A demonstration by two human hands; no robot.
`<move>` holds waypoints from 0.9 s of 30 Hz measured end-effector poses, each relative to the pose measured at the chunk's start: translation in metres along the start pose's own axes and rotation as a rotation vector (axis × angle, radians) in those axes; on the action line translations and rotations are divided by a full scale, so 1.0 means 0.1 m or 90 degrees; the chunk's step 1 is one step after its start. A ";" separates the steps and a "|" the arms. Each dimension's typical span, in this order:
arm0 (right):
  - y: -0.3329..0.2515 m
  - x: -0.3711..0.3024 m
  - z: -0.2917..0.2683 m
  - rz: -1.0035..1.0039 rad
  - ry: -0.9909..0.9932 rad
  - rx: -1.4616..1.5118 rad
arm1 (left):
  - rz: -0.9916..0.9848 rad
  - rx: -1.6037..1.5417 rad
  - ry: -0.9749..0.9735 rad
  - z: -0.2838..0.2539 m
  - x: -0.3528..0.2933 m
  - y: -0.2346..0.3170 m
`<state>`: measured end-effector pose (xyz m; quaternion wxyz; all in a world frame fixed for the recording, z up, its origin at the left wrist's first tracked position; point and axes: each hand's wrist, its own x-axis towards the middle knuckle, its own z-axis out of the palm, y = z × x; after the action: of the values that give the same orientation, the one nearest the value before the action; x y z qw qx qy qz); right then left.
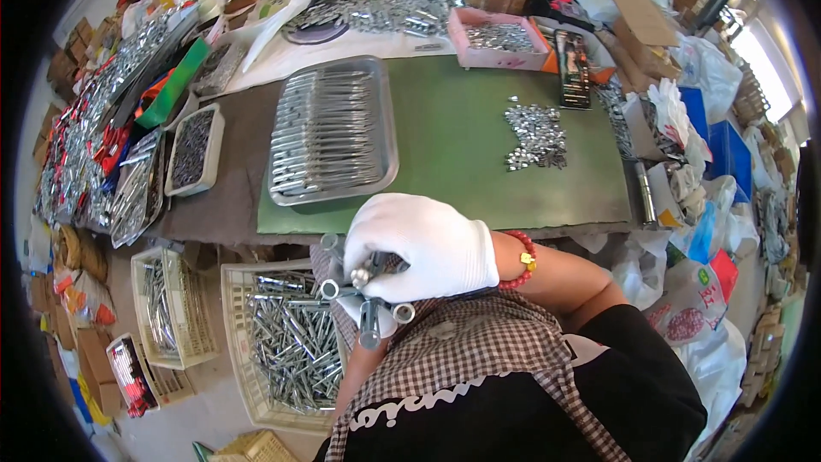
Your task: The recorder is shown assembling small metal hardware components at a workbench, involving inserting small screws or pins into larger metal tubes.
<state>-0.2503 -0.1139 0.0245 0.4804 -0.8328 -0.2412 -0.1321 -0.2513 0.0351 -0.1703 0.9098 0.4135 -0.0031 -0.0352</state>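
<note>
Gloved right hand [423, 244] grips a bundle of metal sleeve bolts [363, 291] (left hand hidden beneath, state unclear), ends fanned outward, above the basket of bolts [286, 351].

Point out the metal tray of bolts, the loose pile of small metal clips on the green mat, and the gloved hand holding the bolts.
metal tray [386, 173]: head view, bare right rim.
pile of small metal clips [534, 137]: head view, middle of heap.
right hand [423, 244]: head view, back of white glove.

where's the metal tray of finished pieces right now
In the head view, the metal tray sits left of centre on the green mat, just beyond the gloved right hand.
</note>
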 end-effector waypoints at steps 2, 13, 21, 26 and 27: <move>0.03 0.02 -0.02 0.047 -0.050 -0.018 | -0.059 -0.081 -0.130 0.09 0.08 0.12; 0.97 0.78 -0.13 0.125 0.043 -0.426 | 0.019 0.206 0.055 0.32 0.05 0.45; 0.99 1.16 0.26 0.227 -0.031 -0.586 | -0.321 -0.429 -0.060 0.15 0.12 0.44; 1.00 1.09 0.14 0.197 0.017 -0.500 | -0.362 -0.583 -0.078 0.10 0.13 0.31; 0.97 1.01 0.06 0.186 0.057 -0.421 | -0.293 -0.471 -0.201 0.08 0.15 0.30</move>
<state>-0.1136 -0.1221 -0.0049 0.2092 -0.9622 -0.0426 -0.1690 -0.2346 0.0475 -0.1431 0.9532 0.0410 -0.0369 -0.2973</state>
